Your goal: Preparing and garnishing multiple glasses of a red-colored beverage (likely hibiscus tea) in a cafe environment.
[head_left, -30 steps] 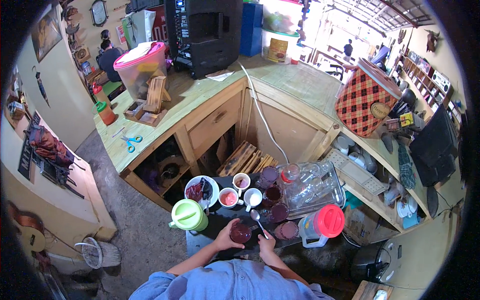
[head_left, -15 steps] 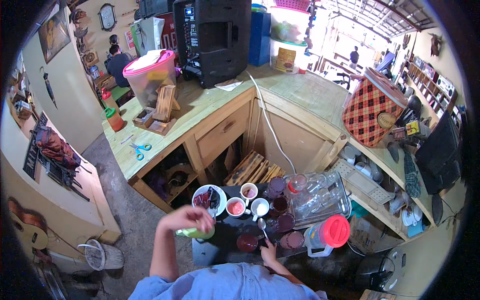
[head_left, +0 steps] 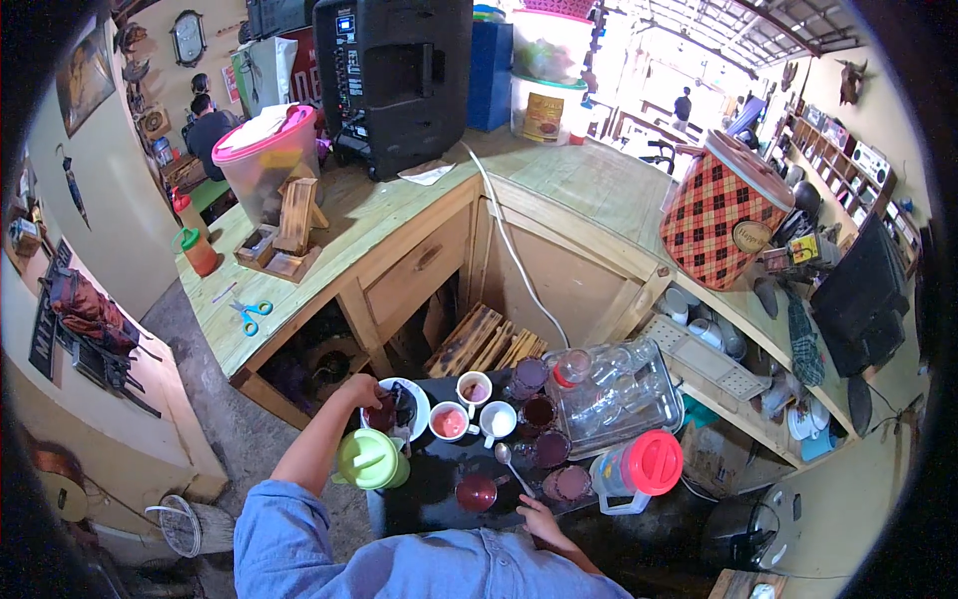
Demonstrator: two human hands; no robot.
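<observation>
My left hand [head_left: 361, 391] is at the left rim of a white plate [head_left: 423, 407], its fingers closed on a dark red packet [head_left: 379, 414]. Other dark packets [head_left: 403, 407] lie on that plate. Below my left forearm stands a light green lidded pitcher [head_left: 371, 459]. My right hand [head_left: 540, 521] rests near the table's front edge, fingers loosely apart, beside the handle end of a metal spoon [head_left: 513, 467]. A glass mug of red liquid [head_left: 477, 492] is left of the spoon. Three white cups, one a cup with pink contents [head_left: 450, 422], stand beyond.
Several dark purple glasses [head_left: 551, 449] line the table's right side. Behind them lies a tray of upturned glasses [head_left: 619, 389]. A pitcher with a red lid [head_left: 639, 469] stands at the right. The wooden counter [head_left: 399, 230] holds blue scissors [head_left: 251, 316] and a speaker [head_left: 394, 85].
My left hand has moved from above the green pitcher to the packets on the plate. My right hand has drawn back from the spoon, which stays put. The view has shifted slightly.
</observation>
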